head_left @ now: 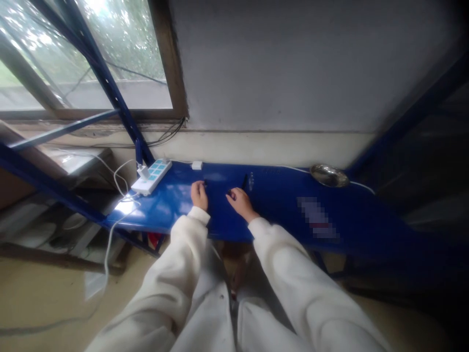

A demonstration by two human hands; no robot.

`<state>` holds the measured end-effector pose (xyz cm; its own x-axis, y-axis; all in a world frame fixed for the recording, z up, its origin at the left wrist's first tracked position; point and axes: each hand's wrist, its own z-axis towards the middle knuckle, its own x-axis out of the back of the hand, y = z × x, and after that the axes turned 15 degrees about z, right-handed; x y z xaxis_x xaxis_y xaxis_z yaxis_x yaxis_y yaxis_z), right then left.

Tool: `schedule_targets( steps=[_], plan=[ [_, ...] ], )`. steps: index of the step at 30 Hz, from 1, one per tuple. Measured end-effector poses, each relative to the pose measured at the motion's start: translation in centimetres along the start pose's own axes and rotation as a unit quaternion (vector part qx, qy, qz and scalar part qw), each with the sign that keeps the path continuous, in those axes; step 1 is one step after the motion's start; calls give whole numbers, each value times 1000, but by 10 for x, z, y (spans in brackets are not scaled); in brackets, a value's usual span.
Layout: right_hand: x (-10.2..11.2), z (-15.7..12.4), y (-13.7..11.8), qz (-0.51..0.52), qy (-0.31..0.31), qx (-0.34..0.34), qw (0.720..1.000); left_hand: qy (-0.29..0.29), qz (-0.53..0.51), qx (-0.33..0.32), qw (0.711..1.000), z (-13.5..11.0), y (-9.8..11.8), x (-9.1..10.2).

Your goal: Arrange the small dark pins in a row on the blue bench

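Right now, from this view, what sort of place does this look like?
Probably a workshop or storeroom: a blue worktop with a power strip on it, and blue framing by a window.

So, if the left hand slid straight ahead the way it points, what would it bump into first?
Probably the small white block beyond the left hand on the blue table, though depth is hard to judge here.

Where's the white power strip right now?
In the head view, the power strip is at the left end of the blue table, left of the left hand.
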<state>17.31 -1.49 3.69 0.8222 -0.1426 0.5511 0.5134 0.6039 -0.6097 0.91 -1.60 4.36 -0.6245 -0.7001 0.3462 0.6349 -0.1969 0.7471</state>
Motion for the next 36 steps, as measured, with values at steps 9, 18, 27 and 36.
schedule_targets(
  steps=[9, 18, 27, 36],
  plan=[
    [-57, 46, 2, 50, -48, -119, 990, 29, -75, 189, 979, 1, -31, -2],
    [-74, 64, 11, -9, -77, -165, 983, 20, -95, 192, 977, -1, -26, -1],
    [-79, 69, 4, -28, -79, -199, 977, 23, -112, 200, 973, -1, -19, 1],
    [-77, 68, 1, 4, -70, -222, 973, 20, -118, 198, 973, -1, -19, 2]
  ],
)
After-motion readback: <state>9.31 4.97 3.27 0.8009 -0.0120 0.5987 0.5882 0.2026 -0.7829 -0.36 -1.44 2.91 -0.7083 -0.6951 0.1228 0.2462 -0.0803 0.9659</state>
